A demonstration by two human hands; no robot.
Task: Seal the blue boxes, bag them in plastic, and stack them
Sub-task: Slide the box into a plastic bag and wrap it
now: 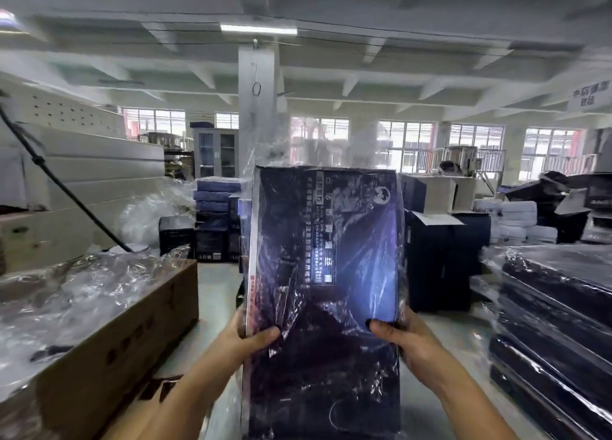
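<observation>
While both hands grip it, blue box stands upright between them

head view looks forward, close on a raised box.

The blue box is printed cardboard with a glossy face, sheathed in a thin, clear plastic bag that crinkles and glints. The stacked boxes at right wear the same shiny film. The open carton at left is matt brown corrugated cardboard holding crumpled clear plastic.
</observation>
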